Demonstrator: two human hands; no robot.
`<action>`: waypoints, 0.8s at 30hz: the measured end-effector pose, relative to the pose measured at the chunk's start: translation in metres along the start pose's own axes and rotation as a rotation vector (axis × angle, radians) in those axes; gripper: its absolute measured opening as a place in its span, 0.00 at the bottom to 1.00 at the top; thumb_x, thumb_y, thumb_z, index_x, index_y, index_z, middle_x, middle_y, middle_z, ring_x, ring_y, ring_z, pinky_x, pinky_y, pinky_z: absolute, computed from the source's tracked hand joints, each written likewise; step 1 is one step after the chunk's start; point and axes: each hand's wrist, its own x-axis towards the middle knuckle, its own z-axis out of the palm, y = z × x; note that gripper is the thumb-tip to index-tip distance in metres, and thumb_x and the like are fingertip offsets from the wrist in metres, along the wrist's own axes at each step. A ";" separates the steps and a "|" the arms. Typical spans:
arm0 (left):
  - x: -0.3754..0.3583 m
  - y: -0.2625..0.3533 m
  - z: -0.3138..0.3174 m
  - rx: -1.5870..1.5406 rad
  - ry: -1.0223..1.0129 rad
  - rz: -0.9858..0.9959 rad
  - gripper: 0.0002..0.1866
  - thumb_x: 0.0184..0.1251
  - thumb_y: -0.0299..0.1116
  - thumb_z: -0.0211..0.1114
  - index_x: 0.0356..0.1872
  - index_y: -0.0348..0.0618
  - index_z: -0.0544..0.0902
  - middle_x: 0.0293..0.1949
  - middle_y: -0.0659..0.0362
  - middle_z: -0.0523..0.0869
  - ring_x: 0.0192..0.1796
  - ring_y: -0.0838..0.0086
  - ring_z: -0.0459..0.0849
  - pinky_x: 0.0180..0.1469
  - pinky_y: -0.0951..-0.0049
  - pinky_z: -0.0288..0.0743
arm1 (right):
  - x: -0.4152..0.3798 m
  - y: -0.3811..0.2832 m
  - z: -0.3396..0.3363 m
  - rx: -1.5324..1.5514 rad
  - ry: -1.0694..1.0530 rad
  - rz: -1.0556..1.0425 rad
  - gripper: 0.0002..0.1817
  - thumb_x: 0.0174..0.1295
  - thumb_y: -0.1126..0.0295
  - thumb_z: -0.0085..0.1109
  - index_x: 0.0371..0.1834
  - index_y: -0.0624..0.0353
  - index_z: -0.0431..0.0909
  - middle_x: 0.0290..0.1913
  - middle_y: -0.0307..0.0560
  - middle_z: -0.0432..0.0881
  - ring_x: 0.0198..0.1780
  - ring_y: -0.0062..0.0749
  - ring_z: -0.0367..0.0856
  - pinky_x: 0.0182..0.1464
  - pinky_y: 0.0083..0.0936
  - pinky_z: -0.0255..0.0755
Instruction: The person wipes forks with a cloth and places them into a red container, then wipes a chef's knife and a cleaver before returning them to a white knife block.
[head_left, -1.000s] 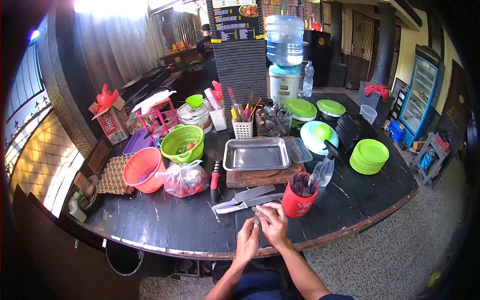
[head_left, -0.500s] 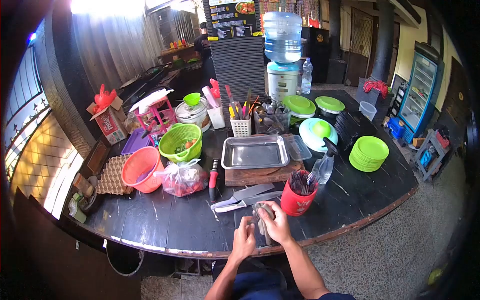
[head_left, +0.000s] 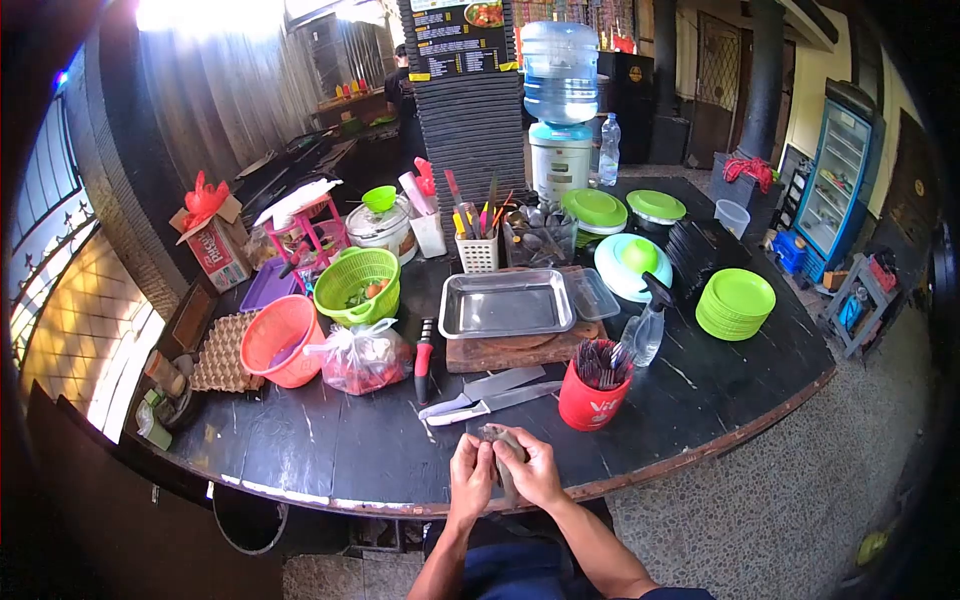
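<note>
Near the front edge of the black table, my left hand (head_left: 472, 474) and my right hand (head_left: 534, 470) are together around a greyish-brown cloth (head_left: 508, 484). Both hands have their fingers closed on it, and part of the cloth hangs down between them. Just beyond my hands lie two knives, a broad one (head_left: 505, 382) and a narrower one with a white handle (head_left: 460, 415). A red cup of forks (head_left: 590, 400) stands to the right of the knives.
Behind the knives, a metal tray (head_left: 507, 304) rests on a wooden board (head_left: 500, 354). A spray bottle (head_left: 645, 334) and green plates (head_left: 736, 303) stand right. Leftward are a tied plastic bag (head_left: 368, 360), baskets and egg trays (head_left: 226, 355). A person (head_left: 401, 90) stands far back.
Both hands have moved slightly down, the right one also to the left, and they are closer together on the cloth. The forks in the red cup look more upright and bunched.
</note>
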 end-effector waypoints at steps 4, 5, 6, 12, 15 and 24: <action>-0.002 0.017 0.013 -0.069 0.196 0.088 0.05 0.82 0.25 0.59 0.52 0.42 0.74 0.38 0.64 0.79 0.31 0.85 0.75 0.31 0.82 0.71 | -0.003 -0.003 -0.001 0.057 -0.028 0.059 0.20 0.75 0.63 0.66 0.62 0.64 0.83 0.52 0.41 0.89 0.51 0.20 0.82 0.54 0.22 0.77; 0.004 0.011 0.009 0.012 0.182 0.188 0.10 0.77 0.19 0.62 0.55 0.39 0.77 0.44 0.61 0.80 0.42 0.80 0.80 0.44 0.79 0.76 | -0.004 -0.001 0.001 0.094 -0.027 0.064 0.20 0.75 0.63 0.66 0.63 0.64 0.82 0.52 0.41 0.89 0.52 0.19 0.82 0.54 0.22 0.77; 0.006 0.006 0.007 0.008 0.182 0.187 0.10 0.77 0.19 0.62 0.55 0.39 0.77 0.44 0.61 0.80 0.42 0.80 0.80 0.44 0.79 0.76 | -0.006 0.001 0.002 0.129 -0.027 0.069 0.21 0.75 0.63 0.67 0.63 0.64 0.82 0.52 0.41 0.89 0.52 0.19 0.82 0.54 0.21 0.77; 0.008 0.011 0.008 -0.316 0.269 0.243 0.04 0.71 0.17 0.67 0.43 0.35 0.84 0.47 0.60 0.81 0.46 0.77 0.81 0.50 0.74 0.76 | -0.016 0.014 0.016 0.063 -0.094 0.105 0.18 0.74 0.71 0.64 0.64 0.64 0.81 0.50 0.44 0.90 0.51 0.21 0.83 0.54 0.25 0.79; 0.013 0.007 -0.002 -0.337 0.299 0.164 0.04 0.71 0.17 0.68 0.40 0.36 0.84 0.43 0.63 0.83 0.43 0.80 0.80 0.48 0.77 0.73 | -0.015 0.003 0.016 -0.202 -0.114 0.002 0.18 0.69 0.71 0.69 0.60 0.65 0.81 0.47 0.60 0.90 0.50 0.36 0.91 0.50 0.33 0.82; 0.048 0.036 -0.018 -0.280 0.405 0.226 0.04 0.74 0.23 0.68 0.39 0.40 0.80 0.34 0.64 0.82 0.32 0.83 0.76 0.33 0.81 0.71 | -0.013 0.001 0.000 -0.360 -0.137 -0.028 0.18 0.66 0.70 0.71 0.57 0.63 0.82 0.45 0.59 0.90 0.47 0.46 0.92 0.47 0.35 0.83</action>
